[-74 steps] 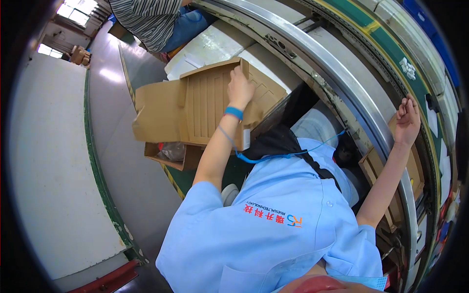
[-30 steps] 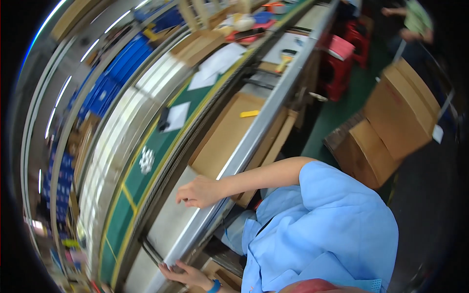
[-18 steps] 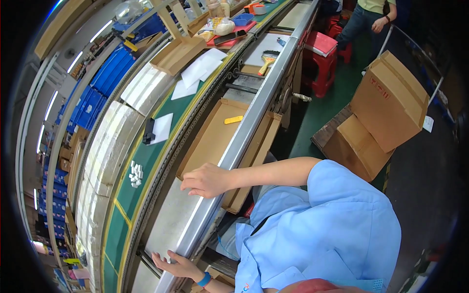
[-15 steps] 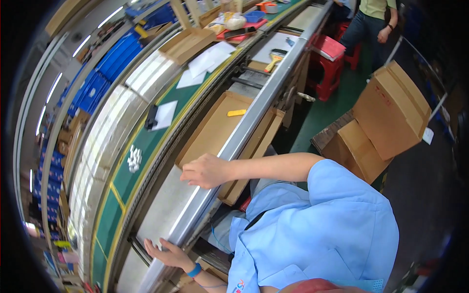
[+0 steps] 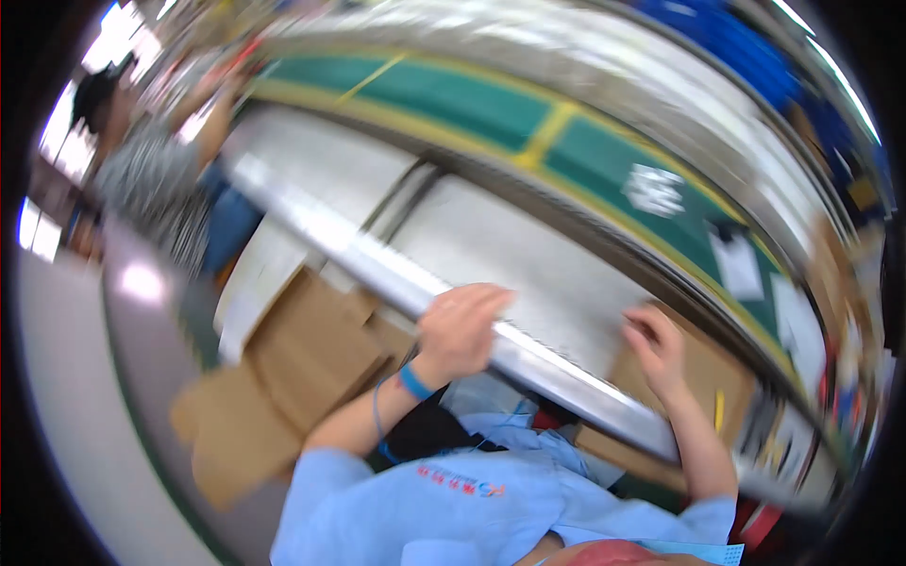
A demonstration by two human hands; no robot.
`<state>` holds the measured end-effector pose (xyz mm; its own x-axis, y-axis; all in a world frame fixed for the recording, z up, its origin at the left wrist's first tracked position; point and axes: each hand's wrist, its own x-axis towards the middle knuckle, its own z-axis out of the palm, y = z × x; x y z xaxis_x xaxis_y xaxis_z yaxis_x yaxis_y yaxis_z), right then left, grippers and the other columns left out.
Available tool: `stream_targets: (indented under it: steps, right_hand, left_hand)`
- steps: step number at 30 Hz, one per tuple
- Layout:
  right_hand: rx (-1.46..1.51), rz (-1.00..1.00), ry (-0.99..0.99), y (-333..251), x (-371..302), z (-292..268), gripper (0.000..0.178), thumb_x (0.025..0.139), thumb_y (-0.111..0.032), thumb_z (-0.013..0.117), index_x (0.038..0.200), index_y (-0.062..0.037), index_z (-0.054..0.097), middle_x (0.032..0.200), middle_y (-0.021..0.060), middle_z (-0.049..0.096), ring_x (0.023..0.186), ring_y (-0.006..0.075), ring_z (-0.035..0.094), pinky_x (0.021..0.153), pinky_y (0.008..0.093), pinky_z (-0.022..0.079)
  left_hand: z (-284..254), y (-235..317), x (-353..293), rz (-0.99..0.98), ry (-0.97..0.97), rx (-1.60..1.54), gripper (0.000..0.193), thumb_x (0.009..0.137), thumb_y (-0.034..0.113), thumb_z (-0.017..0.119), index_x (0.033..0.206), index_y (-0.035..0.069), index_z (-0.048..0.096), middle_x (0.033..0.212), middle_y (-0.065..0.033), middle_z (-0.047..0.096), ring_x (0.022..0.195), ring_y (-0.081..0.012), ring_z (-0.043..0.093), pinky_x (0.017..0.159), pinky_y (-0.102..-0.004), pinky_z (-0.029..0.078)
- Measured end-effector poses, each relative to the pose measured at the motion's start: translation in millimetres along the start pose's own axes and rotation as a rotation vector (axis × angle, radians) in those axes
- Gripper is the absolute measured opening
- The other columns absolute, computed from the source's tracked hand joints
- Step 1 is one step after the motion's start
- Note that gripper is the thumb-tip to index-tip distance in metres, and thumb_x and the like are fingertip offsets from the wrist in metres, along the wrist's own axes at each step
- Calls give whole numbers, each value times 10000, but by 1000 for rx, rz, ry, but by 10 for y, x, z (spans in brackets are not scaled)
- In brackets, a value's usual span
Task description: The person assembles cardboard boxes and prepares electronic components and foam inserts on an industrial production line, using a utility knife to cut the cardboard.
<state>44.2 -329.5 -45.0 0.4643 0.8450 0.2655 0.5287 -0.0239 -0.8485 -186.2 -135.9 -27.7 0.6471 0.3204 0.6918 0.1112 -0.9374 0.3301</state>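
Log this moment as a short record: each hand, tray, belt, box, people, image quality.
Left hand: at the metal rail, contact unclear; blue wristband on that wrist; nothing seen in it
Right hand: over the left part of the brown tray; cannot tell if it holds anything
Tray: yellow strip inside
Belt: green with yellow lines; white pieces on it
Box: open, brown, left of the hands
People: another person in a striped top, upper left
Image: blurred
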Motion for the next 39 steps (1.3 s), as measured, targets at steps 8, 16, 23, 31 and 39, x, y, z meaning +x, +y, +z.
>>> stream_targets:
  steps: [8, 16, 23, 31, 39]
  right_hand:
    - [590, 588, -308, -143, -38, -142, 324, 836, -225, 585, 1071, -11, 525, 851, 76, 557, 586, 87, 482, 495, 187, 369]
    - [292, 599, -326, 159, -2, -87, 306, 863, -264, 576, 1038, -15, 542, 816, 51, 546, 586, 78, 456, 518, 193, 347]
    - [66, 562, -269, 343, -161, -98, 218, 891, -207, 535, 1015, -30, 557, 736, 23, 532, 543, 55, 410, 481, 179, 306]
    - [-51, 492, 36, 569, -227, -183, 149, 900, -171, 511, 980, -55, 561, 631, -22, 462, 512, 31, 379, 446, 173, 261]
    - [-155, 543, 147, 467, -174, -195, 192, 876, -178, 550, 1020, -51, 550, 667, -38, 433, 568, 26, 421, 453, 165, 269]
  left_hand:
    - [102, -116, -148, 44, 90, 14, 216, 711, 77, 498, 862, 108, 650, 812, -11, 626, 738, -139, 611, 627, -231, 455]
    - [131, -231, -154, 59, 123, -110, 155, 780, 76, 490, 864, 103, 618, 858, -22, 610, 776, -149, 605, 637, -239, 472]
    - [-782, -1201, -304, -246, 274, 126, 276, 742, -23, 553, 1009, 45, 579, 923, -103, 602, 842, -270, 580, 756, -367, 462]
    - [-2650, -3358, -2534, -1147, 55, 1090, 510, 716, 62, 563, 1216, 74, 463, 1222, -141, 500, 1060, -321, 529, 843, -427, 451]
    - [-2783, -3822, -3005, -1763, -380, 880, 506, 825, 162, 498, 1314, 123, 378, 1347, -84, 402, 1161, -290, 478, 983, -482, 309]
